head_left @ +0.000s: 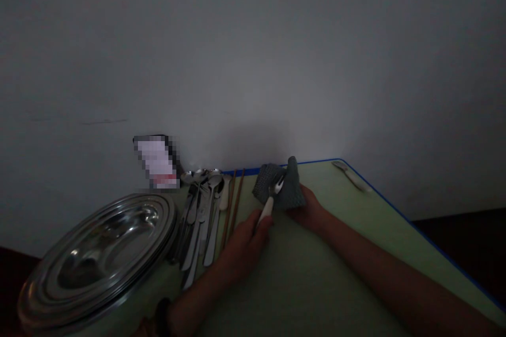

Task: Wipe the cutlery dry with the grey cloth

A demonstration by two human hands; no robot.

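My left hand (245,242) is closed around the white handle of a small metal fork (272,197), whose tines point up and away. My right hand (310,210) grips a grey knitted cloth (279,187) bunched up just behind the fork's tines; the tines touch or overlap the cloth. Both hands sit above a pale green table (316,274) near its far edge by the wall.
A row of metal spoons (201,216) and a pair of brown chopsticks (233,205) lie left of my left hand. A stack of round steel plates (103,258) fills the near left. Another white-handled utensil (350,175) lies at the far right corner. A blue strip edges the table.
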